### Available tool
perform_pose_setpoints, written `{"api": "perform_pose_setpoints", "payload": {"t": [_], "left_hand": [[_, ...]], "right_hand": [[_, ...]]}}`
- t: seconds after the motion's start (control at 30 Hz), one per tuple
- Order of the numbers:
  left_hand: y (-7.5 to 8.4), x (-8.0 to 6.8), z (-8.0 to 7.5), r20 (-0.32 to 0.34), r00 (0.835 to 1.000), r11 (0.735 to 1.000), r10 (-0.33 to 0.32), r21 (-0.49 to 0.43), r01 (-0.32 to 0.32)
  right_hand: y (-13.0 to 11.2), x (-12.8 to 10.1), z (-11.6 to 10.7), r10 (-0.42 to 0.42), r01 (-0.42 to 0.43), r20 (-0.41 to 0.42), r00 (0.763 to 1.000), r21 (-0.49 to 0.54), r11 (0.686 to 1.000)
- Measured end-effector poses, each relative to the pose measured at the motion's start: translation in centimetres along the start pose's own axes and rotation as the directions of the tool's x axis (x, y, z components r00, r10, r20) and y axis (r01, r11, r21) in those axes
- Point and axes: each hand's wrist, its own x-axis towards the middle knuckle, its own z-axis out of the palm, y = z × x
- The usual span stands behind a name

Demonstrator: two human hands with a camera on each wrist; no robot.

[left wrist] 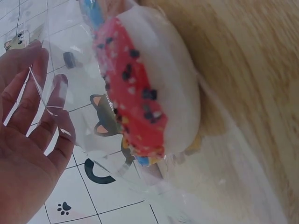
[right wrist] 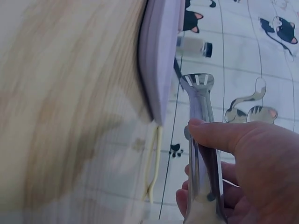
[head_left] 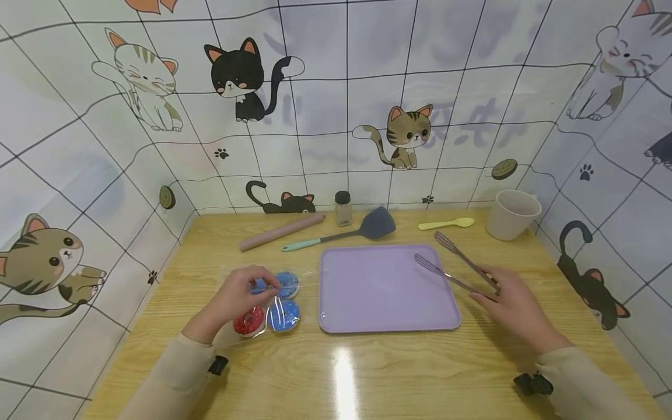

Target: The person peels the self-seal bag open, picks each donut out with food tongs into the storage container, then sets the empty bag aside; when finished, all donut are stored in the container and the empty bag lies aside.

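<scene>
My L hand (head_left: 240, 296) pinched clear, prob. slippery plastic bag (head_left: 265, 331), best held where slack, round red/blue donuts (head_left: 284, 316) below, R hand (head_left: 513, 300) gripping stiff-looking silver metal tongs (right wrist: 201, 100).

A person's right hand (right wrist: 262, 161) gripped slotted metal tongs (right wrist: 201, 109) near a lilac tray (right wrist: 159, 60) on a wood-grain table (right wrist: 70, 84).

A clear bag (head_left: 276, 305) of red-iced and blue-iced doughnuts (head_left: 284, 317) lay on the bench (head_left: 283, 367) at left, pinched at one spot; metal tongs (head_left: 466, 260), arms spread, were held aloft at right.
</scene>
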Motion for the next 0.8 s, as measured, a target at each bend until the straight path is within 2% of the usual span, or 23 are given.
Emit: {"api": "perform_pose_setpoints", "payload": {"t": [0.27, 0.5, 0.67, 0.8], "left_hand": [[-0.1, 0.0, 0.0, 0.002, 1.0, 1.0, -0.014, -0.002, 0.014], [0.0, -0.1, 0.1, 0.002, 1.0, 1.0, -0.007, -0.021, 0.007], [-0.2, 0.1, 0.2, -0.008, 1.0, 1.0, 0.014, -0.019, -0.014], [-0.4, 0.1, 0.2, -0.005, 1.0, 1.0, 0.001, -0.027, -0.002]], "right_hand": [[-3.2, 0.8, 1.7, -0.114, 0.112, 0.068, 0.991, 0.034, 0.993], [-5.4, 1.7, 3.7, -0.216, 0.206, 0.141, 0.966, 0.078, 0.975], [-7.6, 2.9, 4.4, -0.286, 0.271, 0.154, 0.946, 0.109, 0.956], [-9.4, 3.8, 5.1, -0.348, 0.328, 0.158, 0.924, 0.136, 0.935]]}}
